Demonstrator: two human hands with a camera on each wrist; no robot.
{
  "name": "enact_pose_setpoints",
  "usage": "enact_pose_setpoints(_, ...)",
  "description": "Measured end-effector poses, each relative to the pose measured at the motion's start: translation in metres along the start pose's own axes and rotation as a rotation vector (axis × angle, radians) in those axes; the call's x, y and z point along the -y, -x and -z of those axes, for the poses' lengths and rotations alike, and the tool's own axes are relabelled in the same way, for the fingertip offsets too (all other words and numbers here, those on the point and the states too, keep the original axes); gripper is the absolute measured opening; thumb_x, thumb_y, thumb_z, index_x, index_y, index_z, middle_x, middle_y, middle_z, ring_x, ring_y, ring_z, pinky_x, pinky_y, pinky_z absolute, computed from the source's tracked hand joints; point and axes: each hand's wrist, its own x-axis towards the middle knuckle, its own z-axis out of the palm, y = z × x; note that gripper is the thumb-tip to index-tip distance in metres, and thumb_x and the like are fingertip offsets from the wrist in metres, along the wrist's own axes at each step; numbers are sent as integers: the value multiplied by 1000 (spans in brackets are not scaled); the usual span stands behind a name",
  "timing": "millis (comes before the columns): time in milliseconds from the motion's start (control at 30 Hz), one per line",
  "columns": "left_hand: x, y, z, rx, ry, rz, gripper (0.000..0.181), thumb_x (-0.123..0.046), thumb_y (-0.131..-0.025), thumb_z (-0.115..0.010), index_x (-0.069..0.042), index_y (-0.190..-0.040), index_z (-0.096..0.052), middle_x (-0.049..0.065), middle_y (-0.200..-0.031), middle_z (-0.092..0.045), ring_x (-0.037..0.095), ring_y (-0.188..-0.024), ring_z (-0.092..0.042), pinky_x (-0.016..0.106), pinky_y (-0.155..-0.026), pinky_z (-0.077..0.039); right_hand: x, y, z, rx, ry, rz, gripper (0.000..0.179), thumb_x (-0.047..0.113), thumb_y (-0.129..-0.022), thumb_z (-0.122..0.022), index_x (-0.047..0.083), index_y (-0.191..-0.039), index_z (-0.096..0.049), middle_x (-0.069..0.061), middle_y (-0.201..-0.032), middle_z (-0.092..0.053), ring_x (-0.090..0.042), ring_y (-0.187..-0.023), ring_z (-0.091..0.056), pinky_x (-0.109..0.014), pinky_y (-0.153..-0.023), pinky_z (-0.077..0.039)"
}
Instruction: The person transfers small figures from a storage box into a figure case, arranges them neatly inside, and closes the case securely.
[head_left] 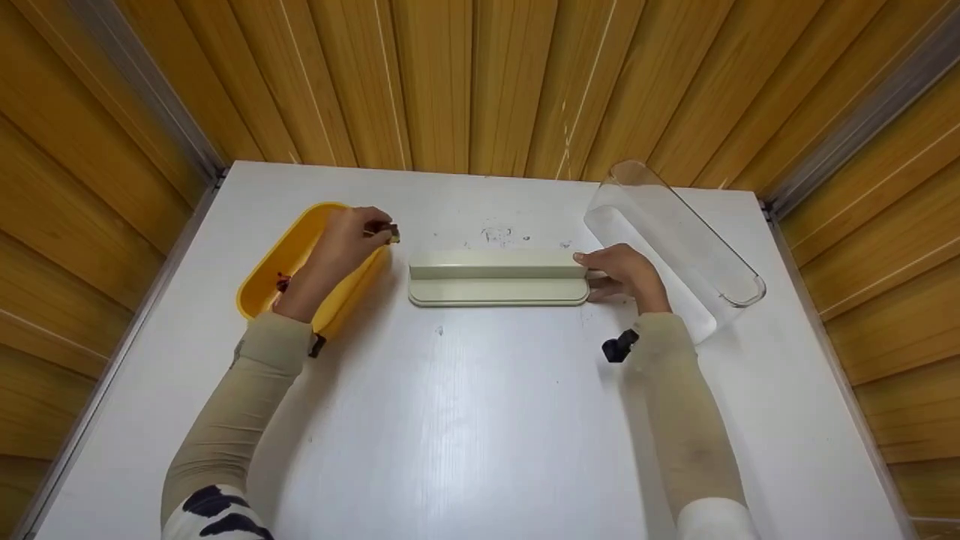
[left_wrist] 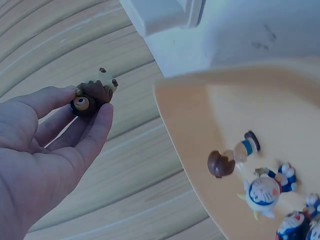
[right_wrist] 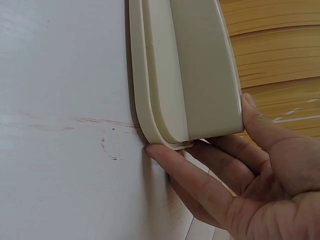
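Note:
My left hand (head_left: 337, 244) is above the far end of a yellow tub (head_left: 264, 264), pinching a small brown-headed toy figurine (left_wrist: 92, 97) between thumb and fingertips. In the left wrist view, several more figurines (left_wrist: 263, 191) lie inside the tub, some with blue and white bodies. A pale green stepped display base (head_left: 499, 289) lies in the middle of the table. Around its right end, my right hand (head_left: 628, 271) holds on, the thumb at the back of the raised step and the fingers against the rounded end.
A long clear plastic cover (head_left: 679, 232) with rounded ends lies slantwise on the white table (head_left: 480, 420) to the right. Wood-slat panels (head_left: 510, 90) stand at the back and both sides. Dark smudges mark the tabletop behind the base.

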Motion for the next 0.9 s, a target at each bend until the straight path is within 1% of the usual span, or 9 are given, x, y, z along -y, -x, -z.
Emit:
enact_pose_setpoints(167,-3,6,-11,12,34,-6,27,-6,-101,-62,2,-126,-68,17,-116,-71,28,-101,-69,40,-93,-57,2,0,0,9,9,-1,62,34,-101,-65,-7,-143,-48,-22,-147,-48,-29,-121,-62,-38,-91,-58)
enact_pose_setpoints(300,-6,11,-20,11,51,-17,27,-7,-102,-61,0,-126,-68,16,-116,-71,27,-102,-69,39,-94,-56,1,-1,-1,12,21,-2,60,34,-101,-64,-5,-143,-50,-20,-146,-50,-30,-121,-63,-38,-92,-57)
enact_pose_setpoints(533,-13,11,-42,8,52,-112,25,-3,-99,-63,4,-122,-69,19,-116,-71,29,-102,-70,41,-93,-57,0,-1,1,-8,29,-13,61,35,-101,-64,-5,-144,-49,-20,-147,-50,-31,-120,-63,-37,-92,-57)
enact_pose_setpoints(667,-16,9,-56,23,47,-126,26,-4,-98,-65,4,-122,-70,17,-115,-72,27,-99,-70,40,-93,-57,1,0,1,-11,29,-15,62,34,-101,-65,-5,-146,-48,-21,-147,-51,-32,-121,-63,-38,-94,-57)
enact_pose_setpoints(767,-19,6,-69,26,-8,-145,25,-9,-98,-66,0,-122,-71,14,-114,-73,23,-98,-69,38,-92,-57,1,1,1,-14,35,-19,62,35,-101,-64,-4,-146,-48,-20,-148,-50,-31,-122,-63,-38,-94,-56)
enact_pose_setpoints(900,-23,1,-85,34,-45,-205,23,-8,-98,-67,2,-118,-72,15,-112,-74,25,-99,-69,39,-91,-57,-1,1,0,-8,26,1,63,34,-101,-64,-6,-147,-47,-21,-149,-48,-32,-124,-61,-38,-94,-56)
